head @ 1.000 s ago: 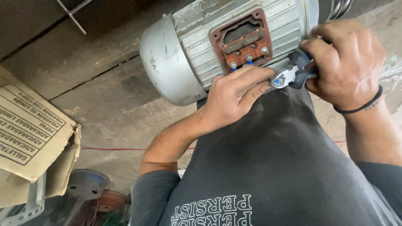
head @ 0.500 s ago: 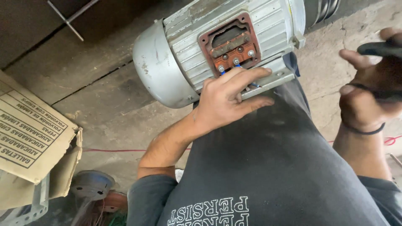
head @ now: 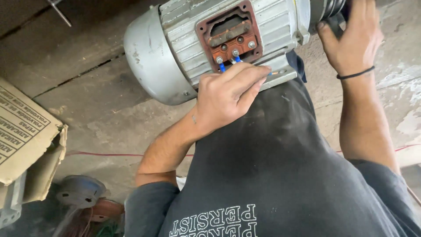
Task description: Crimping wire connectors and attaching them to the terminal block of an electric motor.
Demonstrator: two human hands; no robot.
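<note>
Head view: motor (head: 184,48) long axis left-right, terminal box (head: 231,37) facing up

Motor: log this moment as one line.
left hand: rests on motor by blue wires | right hand: at motor's far end, on dark part | terminal box: open | cardboard box: on floor

One grey electric motor (head: 175,39), one open rust-red terminal box (head: 231,37) on it. Two blue wire ends (head: 229,63) visible. Two bare hands: left hand (head: 228,94), right hand (head: 353,37). One cardboard box (head: 24,134). One black wristband (head: 355,73).
</note>
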